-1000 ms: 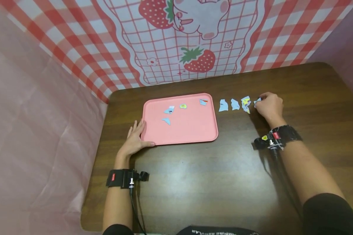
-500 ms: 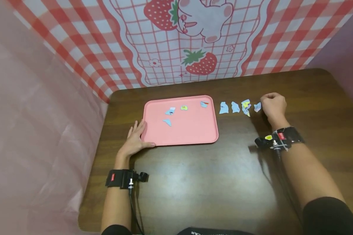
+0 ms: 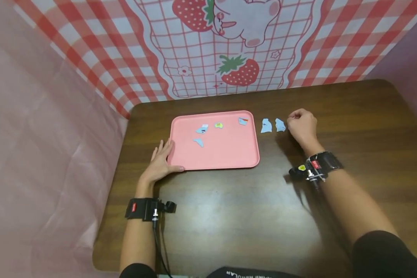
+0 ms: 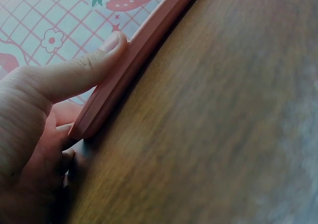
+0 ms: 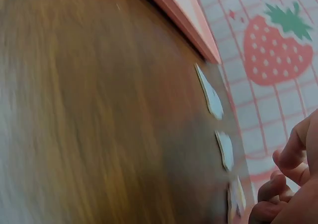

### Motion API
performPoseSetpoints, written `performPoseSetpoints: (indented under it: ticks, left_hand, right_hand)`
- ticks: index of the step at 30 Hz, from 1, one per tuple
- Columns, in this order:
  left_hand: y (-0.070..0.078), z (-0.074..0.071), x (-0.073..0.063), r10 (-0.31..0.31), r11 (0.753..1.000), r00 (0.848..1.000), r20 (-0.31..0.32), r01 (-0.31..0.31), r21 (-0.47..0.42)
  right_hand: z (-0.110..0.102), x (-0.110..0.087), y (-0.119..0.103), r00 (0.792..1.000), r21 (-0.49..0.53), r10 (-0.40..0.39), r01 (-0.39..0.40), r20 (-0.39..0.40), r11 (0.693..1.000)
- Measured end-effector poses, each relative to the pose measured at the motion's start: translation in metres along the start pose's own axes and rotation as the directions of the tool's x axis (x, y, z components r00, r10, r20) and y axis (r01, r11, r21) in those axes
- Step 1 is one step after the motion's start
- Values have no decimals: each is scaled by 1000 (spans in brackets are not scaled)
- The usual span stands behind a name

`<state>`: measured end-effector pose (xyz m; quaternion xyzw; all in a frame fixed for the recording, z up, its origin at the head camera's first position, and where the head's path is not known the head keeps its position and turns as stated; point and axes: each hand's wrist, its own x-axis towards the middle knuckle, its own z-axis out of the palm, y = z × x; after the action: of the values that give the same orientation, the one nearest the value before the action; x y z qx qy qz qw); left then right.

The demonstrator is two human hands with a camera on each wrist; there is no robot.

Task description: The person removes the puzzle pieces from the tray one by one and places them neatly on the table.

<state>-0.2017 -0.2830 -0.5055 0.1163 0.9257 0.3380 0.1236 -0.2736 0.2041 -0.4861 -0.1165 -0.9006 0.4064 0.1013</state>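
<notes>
My left hand (image 3: 158, 164) rests at the near left corner of a pink tray (image 3: 229, 158); its thumb (image 4: 112, 45) lies along the front rim and its other fingers reach up the left side. Blue and multicoloured flat pieces with irregular edges lie in the tray, among them a small yellow-green piece (image 3: 218, 125). My right hand (image 3: 303, 125), fingers loosely curled with nothing seen in them, hovers right of two blue pieces, one (image 3: 266, 126) nearer the tray, the other (image 3: 280, 125) nearer the hand. A third piece (image 5: 238, 199) shows beside its fingers in the right wrist view.
The brown wooden table (image 3: 222, 216) extends toward the person. A red-and-white checked cloth with strawberries (image 3: 241, 72) hangs behind it, and a pink curtain (image 3: 55, 154) on the left. Cables run from both wrist cameras along the forearms.
My right hand has let go of the rightmost piece and moved left, now covering the two rightmost pieces of the row in the head view. The left hand stays at the tray.
</notes>
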Motion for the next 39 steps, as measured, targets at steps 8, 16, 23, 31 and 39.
performPoseSetpoints:
  ticks: [8,16,23,31,39]
  left_hand:
    - [-2,0,-1,-2,1000,1000,-2,2,-2]
    - [-2,-2,-1,-2,1000,1000,-5,2,3]
    - [-2,-1,0,6,1000,1000,-7,-6,8]
    - [-1,-1,1,6,1000,1000,-7,-6,-17]
    - [-4,0,2,-6,999,1000,-5,5,-37]
  right_hand:
    - [34,-5,-25,983,-51,-153,158,100,986]
    - [61,-5,-50,947,-135,-198,237,254,962]
    - [80,-1,-63,897,-218,-305,383,319,898]
    - [87,1,-70,842,-331,-399,517,363,789]
    - [90,5,-74,838,-375,-358,514,412,772]
